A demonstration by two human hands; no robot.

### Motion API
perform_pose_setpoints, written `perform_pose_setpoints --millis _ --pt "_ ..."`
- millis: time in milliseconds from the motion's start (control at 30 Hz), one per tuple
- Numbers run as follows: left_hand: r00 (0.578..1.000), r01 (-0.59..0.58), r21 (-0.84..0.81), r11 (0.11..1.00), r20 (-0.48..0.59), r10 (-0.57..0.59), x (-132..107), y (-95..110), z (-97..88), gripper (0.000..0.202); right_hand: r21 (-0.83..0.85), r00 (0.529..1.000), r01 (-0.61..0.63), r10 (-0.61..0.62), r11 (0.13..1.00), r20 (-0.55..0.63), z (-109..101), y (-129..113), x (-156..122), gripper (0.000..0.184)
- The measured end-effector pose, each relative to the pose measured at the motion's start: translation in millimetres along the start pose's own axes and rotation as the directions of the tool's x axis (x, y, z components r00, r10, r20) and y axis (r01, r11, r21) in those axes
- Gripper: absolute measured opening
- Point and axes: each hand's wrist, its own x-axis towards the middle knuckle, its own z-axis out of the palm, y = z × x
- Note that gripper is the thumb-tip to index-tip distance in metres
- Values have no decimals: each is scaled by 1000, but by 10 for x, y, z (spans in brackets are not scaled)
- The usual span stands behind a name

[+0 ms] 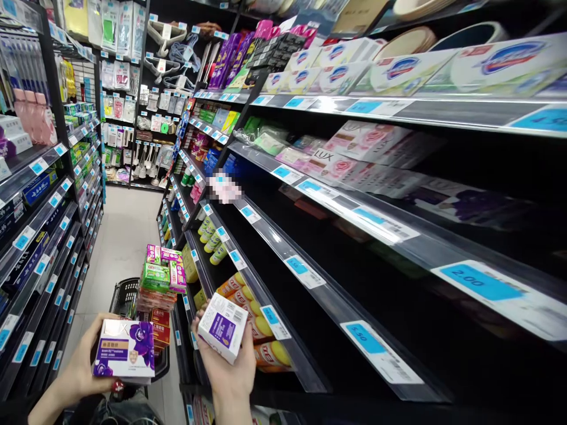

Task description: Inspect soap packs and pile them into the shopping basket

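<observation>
My left hand (82, 363) grips a white LUX soap box (124, 349) with a purple flower printed on it, its front face turned up toward me. In my right hand (233, 375) is a second white and purple soap box (224, 327), tilted, with the fingers closed round its sides. Below and between the hands, a black basket (125, 290) stands on the floor. Stacked in it are green and pink boxes (166, 268) above red boxes (160, 326); the front of the basket is partly hidden by my left hand and its box.
Shelves with blue price tags (305, 271) run along the right. LUX soap packs (330, 159) lie on a middle shelf, with white soap cartons (398, 71) above. Yellow-capped bottles (212, 239) and orange packs (241, 295) sit lower. Another shelf row (39, 265) flanks the tiled aisle (121, 230).
</observation>
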Motion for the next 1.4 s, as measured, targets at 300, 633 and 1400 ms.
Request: perform_pose_setpoints --millis 300,633,1400 --pt "998 41 58 997 42 -44 44 18 -33 66 -566 947 181 12 804 320 -119 31 -121 60" --pt "996 7 93 996 83 -15 97 58 30 65 -626 599 775 417 -86 684 771 -98 -374 87" --pt "965 -150 -197 969 -243 100 50 -277 142 85 -768 703 613 314 188 638 483 258 -328 86"
